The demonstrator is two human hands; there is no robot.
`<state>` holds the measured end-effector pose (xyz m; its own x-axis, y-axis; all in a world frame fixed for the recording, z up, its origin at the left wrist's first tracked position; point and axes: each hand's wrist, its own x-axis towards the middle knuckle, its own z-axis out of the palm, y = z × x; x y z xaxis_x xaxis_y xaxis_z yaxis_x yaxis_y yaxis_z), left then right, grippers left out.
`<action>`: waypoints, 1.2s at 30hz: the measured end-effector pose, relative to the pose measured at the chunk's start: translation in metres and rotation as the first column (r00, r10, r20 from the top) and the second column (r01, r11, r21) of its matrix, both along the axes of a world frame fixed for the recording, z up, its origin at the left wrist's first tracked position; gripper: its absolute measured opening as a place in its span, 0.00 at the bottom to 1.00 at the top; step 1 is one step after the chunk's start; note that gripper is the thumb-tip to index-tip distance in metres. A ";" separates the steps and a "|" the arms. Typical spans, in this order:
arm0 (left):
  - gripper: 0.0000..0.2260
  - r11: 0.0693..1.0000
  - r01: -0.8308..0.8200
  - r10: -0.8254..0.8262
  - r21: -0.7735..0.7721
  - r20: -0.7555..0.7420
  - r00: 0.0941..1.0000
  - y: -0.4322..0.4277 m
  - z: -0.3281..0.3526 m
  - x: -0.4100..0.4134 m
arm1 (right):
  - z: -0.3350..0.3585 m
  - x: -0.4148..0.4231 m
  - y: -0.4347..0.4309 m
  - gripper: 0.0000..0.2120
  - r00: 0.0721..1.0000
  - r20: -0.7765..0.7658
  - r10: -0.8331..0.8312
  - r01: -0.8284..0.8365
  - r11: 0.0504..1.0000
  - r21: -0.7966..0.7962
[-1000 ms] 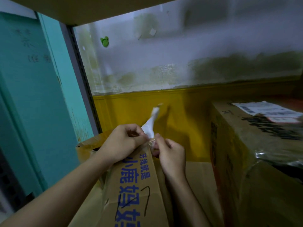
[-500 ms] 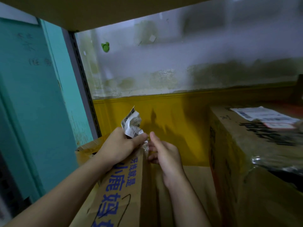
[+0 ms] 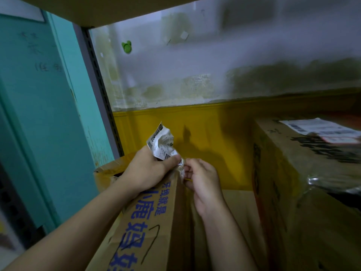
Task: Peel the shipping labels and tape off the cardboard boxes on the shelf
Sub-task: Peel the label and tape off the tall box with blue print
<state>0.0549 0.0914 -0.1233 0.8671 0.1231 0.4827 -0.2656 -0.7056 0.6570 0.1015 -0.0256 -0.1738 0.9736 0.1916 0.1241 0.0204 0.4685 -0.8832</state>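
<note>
A cardboard box [image 3: 150, 227] with blue printed characters stands at the lower middle, its far top corner between my hands. My left hand [image 3: 145, 172] grips a crumpled white shipping label [image 3: 162, 142] that sticks up above the fist. My right hand [image 3: 203, 181] pinches a scrap of label and clear tape [image 3: 181, 169] at that same corner, touching the left thumb. A second, larger cardboard box [image 3: 304, 192] stands at the right, with a flat white shipping label [image 3: 320, 130] and glossy clear tape [image 3: 316, 180] on it.
A slotted grey shelf post [image 3: 99, 90] rises at the left beside a teal panel [image 3: 43, 114]. Behind the boxes is a wall, yellow [image 3: 205, 137] below and stained white above. An upper shelf board [image 3: 93, 8] hangs overhead. Bare cardboard [image 3: 240, 212] lies between the two boxes.
The label, a long twisted strip a second ago, is now bunched into a crumpled wad in my left hand. My right hand has closed in on the corner and pinches the scrap there.
</note>
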 end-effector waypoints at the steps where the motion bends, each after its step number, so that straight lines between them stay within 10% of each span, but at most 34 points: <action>1: 0.10 1.000 -0.002 0.002 0.005 0.001 1.000 -0.001 0.000 0.000 | 0.000 -0.001 -0.001 0.08 1.000 -0.009 -0.006 0.007 1.000 0.012; 24: 0.08 0.996 -0.070 0.072 -0.052 0.038 0.997 -0.015 -0.004 0.006 | -0.016 0.000 0.010 0.10 0.927 -0.075 -0.368 0.374 0.923 0.096; 36: 0.10 0.980 -0.064 0.054 -0.189 -0.054 0.997 -0.003 0.005 0.002 | -0.009 -0.011 -0.014 0.01 0.880 0.445 -0.169 0.340 0.877 -0.340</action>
<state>0.0570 0.0882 -0.1179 0.8775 0.2602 0.4028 -0.1916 -0.5798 0.7919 0.0904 -0.0394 -0.1828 0.8803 0.0597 0.4706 0.4709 0.0103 -0.8821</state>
